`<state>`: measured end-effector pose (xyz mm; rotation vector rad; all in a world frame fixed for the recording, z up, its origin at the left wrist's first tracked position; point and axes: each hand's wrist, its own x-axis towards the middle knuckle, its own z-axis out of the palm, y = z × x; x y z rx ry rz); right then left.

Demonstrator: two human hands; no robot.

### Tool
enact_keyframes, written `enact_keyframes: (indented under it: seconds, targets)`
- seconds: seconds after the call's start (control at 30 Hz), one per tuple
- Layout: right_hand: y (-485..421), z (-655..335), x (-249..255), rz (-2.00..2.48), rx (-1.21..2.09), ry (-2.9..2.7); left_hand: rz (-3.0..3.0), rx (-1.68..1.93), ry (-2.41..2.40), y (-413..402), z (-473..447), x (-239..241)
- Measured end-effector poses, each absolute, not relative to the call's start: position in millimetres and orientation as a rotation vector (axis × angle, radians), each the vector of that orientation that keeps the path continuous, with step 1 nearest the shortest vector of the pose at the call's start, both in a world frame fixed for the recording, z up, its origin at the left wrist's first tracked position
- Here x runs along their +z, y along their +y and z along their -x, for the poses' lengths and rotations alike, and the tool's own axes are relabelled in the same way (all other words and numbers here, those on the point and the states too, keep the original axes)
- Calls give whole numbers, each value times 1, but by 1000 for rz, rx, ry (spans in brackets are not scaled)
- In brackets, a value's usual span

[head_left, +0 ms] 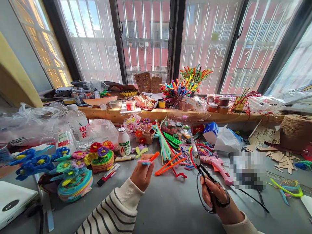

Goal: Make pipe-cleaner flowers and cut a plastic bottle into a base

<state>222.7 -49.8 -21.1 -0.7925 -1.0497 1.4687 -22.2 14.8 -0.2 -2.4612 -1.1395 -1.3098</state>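
Note:
My left hand (142, 174) is closed on an orange pipe cleaner (154, 156), whose short fuzzy end sticks out to the upper right. A bit of blue and pink fuzz (144, 162) also shows at these fingers; how it is held I cannot make out. In my right hand (215, 195) are black-handled scissors (197, 159), with fingers through the loops and the blades pointing up and away. The blades look nearly together. Between the hands, a bent orange pipe cleaner (168, 166) and a red one (179, 175) lie on the grey table.
A pink glue gun (218, 165) lies right of the scissors. Behind are a bundle of green pipe cleaners (172, 139) and a white bottle (124, 143). Fuzzy flower pots (74, 185) stand at left, near a marker (108, 174). A twine spool (293, 133) is at right.

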Motion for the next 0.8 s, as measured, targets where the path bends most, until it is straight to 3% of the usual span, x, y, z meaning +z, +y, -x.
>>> enact_keyframes:
  seconds: [0.23, 0.47, 0.8]
  targets:
    - [-63, -215, -10, 829, 1476, -1300, 2477, -1549, -1095, 19, 24, -2]
    - [-68, -216, -7, 563, 1866, -1283, 2732, -1920, -1712, 14, 23, 1]
    - [-74, -208, -13, 441, 2088, -1223, 2530, -1926, -1770, 16, 22, 0]
